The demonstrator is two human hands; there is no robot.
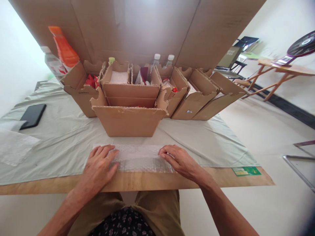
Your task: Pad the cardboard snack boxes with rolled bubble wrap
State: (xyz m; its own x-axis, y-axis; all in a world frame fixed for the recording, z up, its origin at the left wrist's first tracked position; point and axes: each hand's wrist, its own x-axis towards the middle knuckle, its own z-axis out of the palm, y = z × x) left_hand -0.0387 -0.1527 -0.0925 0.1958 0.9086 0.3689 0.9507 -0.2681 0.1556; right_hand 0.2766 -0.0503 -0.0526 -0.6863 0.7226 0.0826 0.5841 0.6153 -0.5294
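Observation:
A clear bubble wrap bag [140, 159] lies flat along the front of the table, partly over the cloth and partly over the bare wood. On its left end rests my left hand [100, 165], fingers spread. My right hand [178, 160] pinches the bag's right end between thumb and fingertips. Just beyond the bag stands a cardboard box [130, 121] with its top uncovered; most of its contents are hidden behind the front wall.
Several cardboard bins [194, 95] stand behind, holding packets. Bottles, one of them orange [64, 49], stand near a tall cardboard panel [137, 29]. At left lie a black phone [33, 115] and more clear plastic wrap [18, 144]. A fan [301, 46] is at far right.

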